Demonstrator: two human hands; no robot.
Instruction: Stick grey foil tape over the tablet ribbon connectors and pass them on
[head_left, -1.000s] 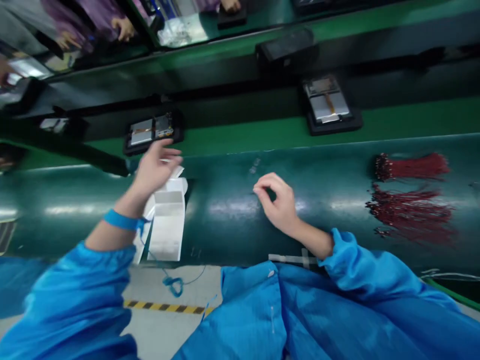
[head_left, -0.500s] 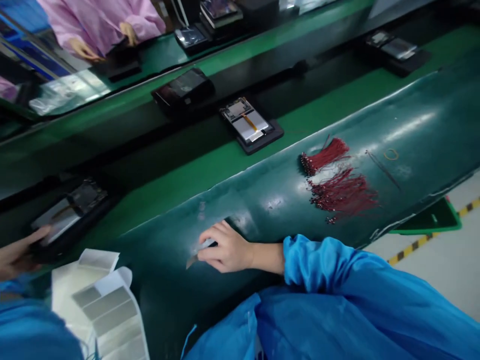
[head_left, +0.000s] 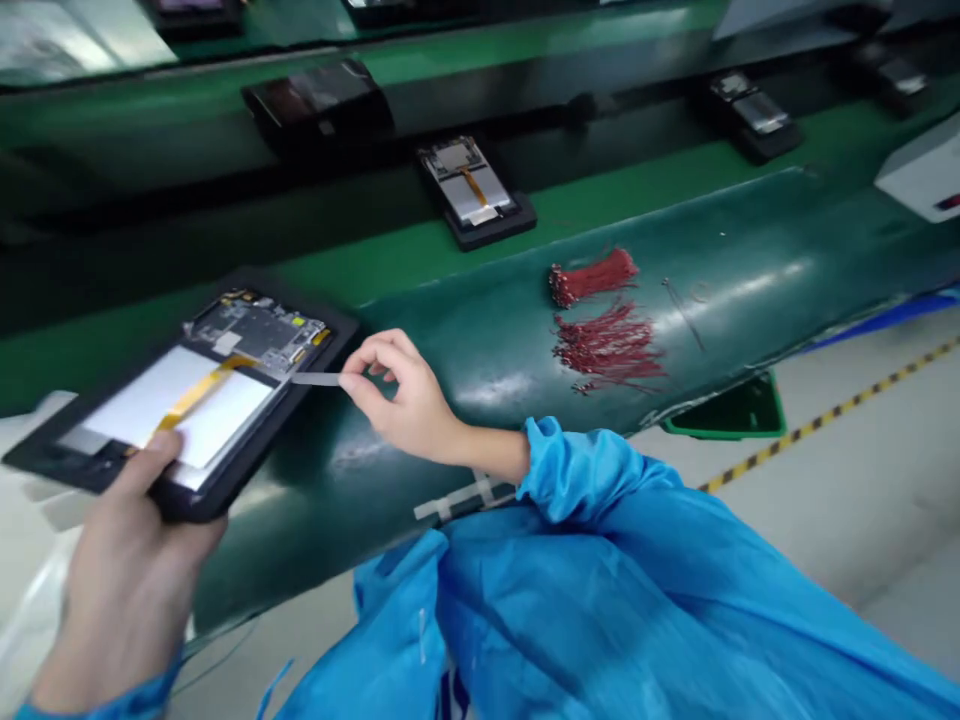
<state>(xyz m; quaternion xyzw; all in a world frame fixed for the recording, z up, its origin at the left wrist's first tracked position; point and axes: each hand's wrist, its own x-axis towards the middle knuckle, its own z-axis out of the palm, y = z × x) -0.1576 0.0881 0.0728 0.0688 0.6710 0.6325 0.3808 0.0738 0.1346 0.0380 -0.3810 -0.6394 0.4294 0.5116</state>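
My left hand grips the near edge of an opened tablet lying in a black holder, thumb on top near the end of its orange ribbon cable. White battery panels and a dark circuit board show inside. From the right, my right hand pinches a thin, pale grey strip of tape between thumb and forefinger. The strip's far end meets the tablet's right edge, beside the board; whether it sticks there I cannot tell.
Two bunches of red wires lie on the green bench with tweezers to their right. Beyond, another opened tablet sits on the green line. Pale tape strips stick to the bench's near edge. A green bin stands below.
The tablet in my left hand has come right and nearer. My right hand has risen off the bench surface, and the pale strip in it now reaches the tablet's edge. The view has shifted.
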